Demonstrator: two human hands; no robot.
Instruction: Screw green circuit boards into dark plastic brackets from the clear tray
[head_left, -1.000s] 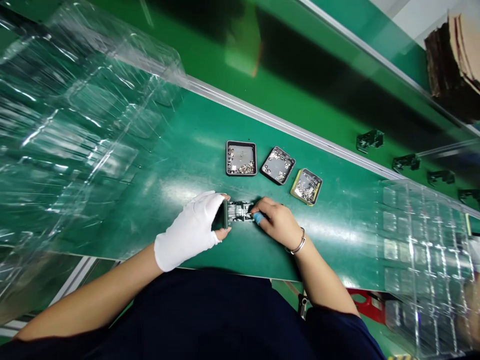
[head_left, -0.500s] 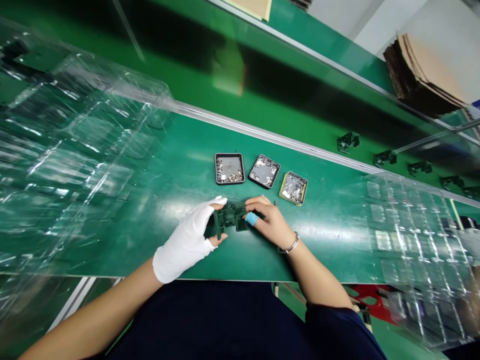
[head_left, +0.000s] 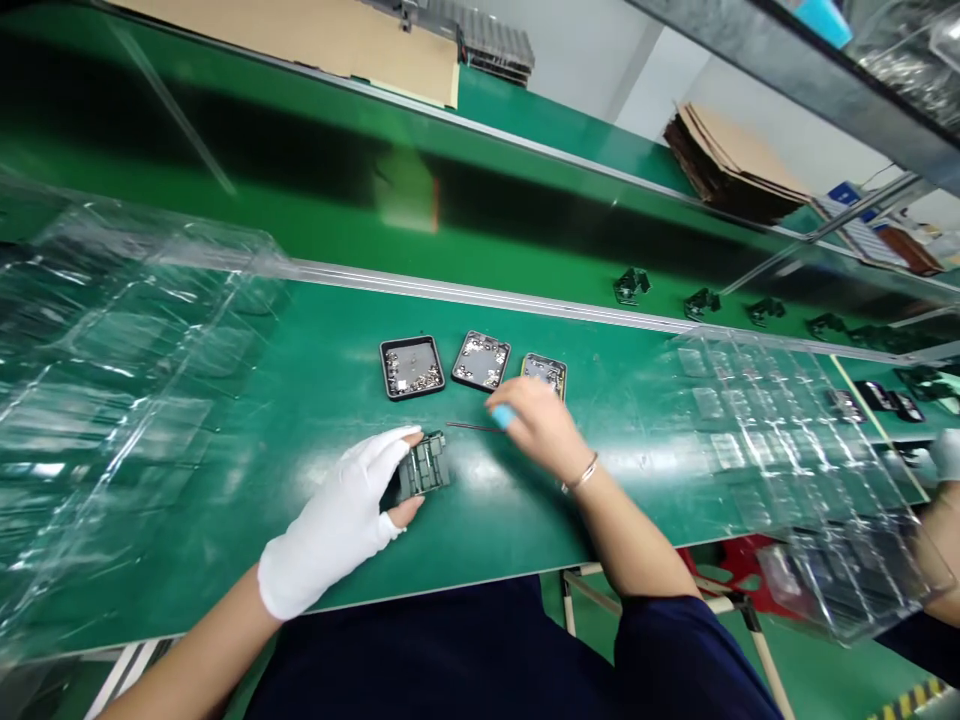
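Note:
My left hand (head_left: 337, 520), in a white glove with bare fingertips, grips a dark green plastic part (head_left: 426, 466) just above the bench. The part has ribbed slots on the side turned up. My right hand (head_left: 544, 425), with a blue wrap on the thumb, is over the bench at the front edge of a yellow-rimmed tray (head_left: 564, 372). Its fingers are bent and blurred, and whether anything is between them is unclear. A thin dark red rod (head_left: 472, 427) lies on the bench, its right end reaching the right thumb.
Two dark-rimmed trays, one at left (head_left: 386, 375) and one in the middle (head_left: 456, 375), hold small metal pieces. Clear plastic blister trays stand at left (head_left: 150, 380) and right (head_left: 750, 430). Green parts (head_left: 631, 286) sit in a row behind the rail. A co-worker's arm (head_left: 941, 540) shows at far right.
My right hand has let go of the green part and moved away to the right, by the yellow-rimmed tray. The left hand has turned the part. The view has shifted right.

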